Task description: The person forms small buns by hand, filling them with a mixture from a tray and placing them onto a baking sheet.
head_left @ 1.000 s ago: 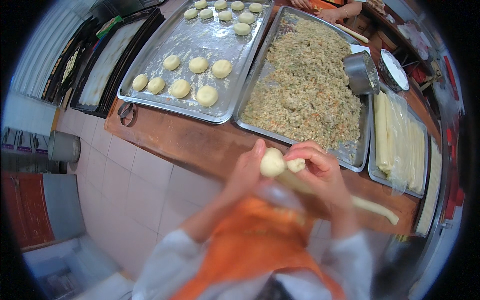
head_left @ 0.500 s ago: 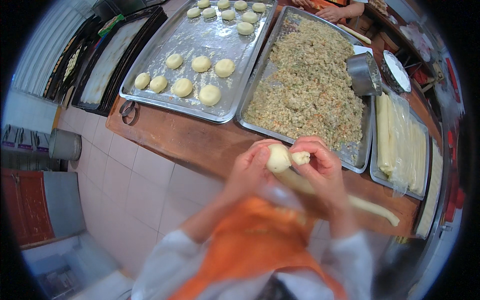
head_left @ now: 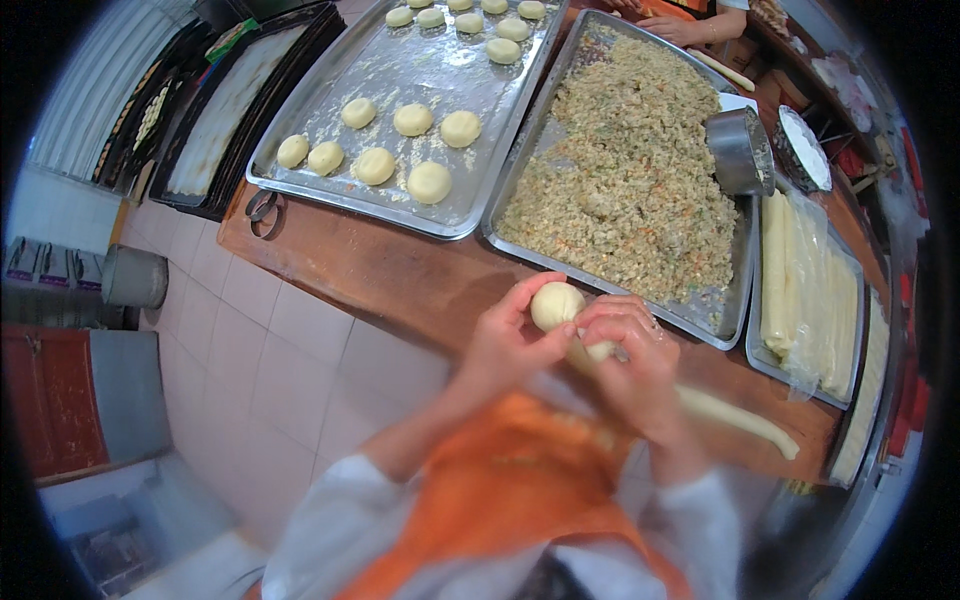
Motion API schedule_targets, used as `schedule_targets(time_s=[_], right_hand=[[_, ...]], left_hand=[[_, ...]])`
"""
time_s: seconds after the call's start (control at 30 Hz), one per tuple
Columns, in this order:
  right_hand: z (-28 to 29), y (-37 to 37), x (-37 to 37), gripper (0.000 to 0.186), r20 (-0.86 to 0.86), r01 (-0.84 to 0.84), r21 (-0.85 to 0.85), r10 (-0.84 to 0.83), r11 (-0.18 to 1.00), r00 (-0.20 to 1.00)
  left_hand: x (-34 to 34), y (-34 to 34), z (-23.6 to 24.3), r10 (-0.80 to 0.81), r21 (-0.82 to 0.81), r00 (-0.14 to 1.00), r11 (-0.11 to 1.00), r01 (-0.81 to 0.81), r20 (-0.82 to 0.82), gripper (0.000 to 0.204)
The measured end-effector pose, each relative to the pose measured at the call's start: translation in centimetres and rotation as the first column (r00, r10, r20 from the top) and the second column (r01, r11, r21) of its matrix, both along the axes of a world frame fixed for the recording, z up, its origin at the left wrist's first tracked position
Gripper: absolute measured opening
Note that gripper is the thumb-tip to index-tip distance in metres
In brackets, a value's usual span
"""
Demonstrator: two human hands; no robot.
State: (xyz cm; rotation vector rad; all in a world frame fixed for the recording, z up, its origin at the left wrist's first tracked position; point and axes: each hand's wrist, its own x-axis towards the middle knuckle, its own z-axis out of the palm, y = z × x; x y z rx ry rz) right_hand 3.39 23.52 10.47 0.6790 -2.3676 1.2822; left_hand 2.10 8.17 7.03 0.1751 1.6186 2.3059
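A smooth, pale dough ball (head_left: 556,305) sits in my left hand (head_left: 510,340), whose fingers and thumb curl round it. Pressed against the ball's right side are the fingers of my right hand (head_left: 632,345), which also hold a small piece of dough (head_left: 601,350). Both hands are above the front edge of the wooden table (head_left: 390,280). Under my right hand a long dough rope (head_left: 740,418) lies on the wood, partly hidden. Just beyond the hands is a metal tray (head_left: 520,252) heaped with crumbly, speckled filling (head_left: 630,180).
At the left, a floured tray (head_left: 330,195) carries several round dough pieces (head_left: 429,183). A metal scoop (head_left: 738,150) rests on the filling tray's right side. Dough logs under plastic (head_left: 790,290) lie further right. Two ring cutters (head_left: 264,212) sit near the table corner. Another person's hand (head_left: 672,30) is at the far side.
My right hand has closed in toward the ball, and the small dough piece is now lower and mostly covered by its fingers. My view has shifted slightly.
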Motion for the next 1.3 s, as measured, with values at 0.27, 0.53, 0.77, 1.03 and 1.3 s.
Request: schedule_targets(time_s=[0.27,0.53,0.77,1.03,1.3], right_hand=[[0.2,1.0,1.7,0.022,0.016,0.159,-0.412,-0.167,0.897,0.986],[-4.2,1.9,1.3,0.019,0.387,0.289,-0.469,-0.099,0.835,0.917],[-5.7,1.9,0.5,0.018,0.496,0.309,-0.563,0.014,0.766,0.868],[-4.4,0.7,0.0,0.018,0.447,0.235,-0.566,0.054,0.79,0.893],[-5.7,1.7,0.3,0.018,0.595,0.375,-0.475,-0.024,0.796,0.804]], left_hand=[[-1.7,-4.6,-0.6,0.059,-0.603,0.842,0.672,-0.431,-0.536,0.054],[-2.0,-11.9,-6.0,-0.529,-0.802,0.649,0.108,-0.588,-0.547,0.062],[-0.9,-10.9,-6.0,-0.494,-0.91,0.766,0.192,-0.366,-0.412,0.064],[-3.5,-12.1,-6.0,-0.249,-0.828,0.909,0.537,-0.158,-0.335,0.054],[-1.6,-9.9,-5.4,-0.391,-0.883,0.832,0.412,-0.225,-0.394,0.048]])
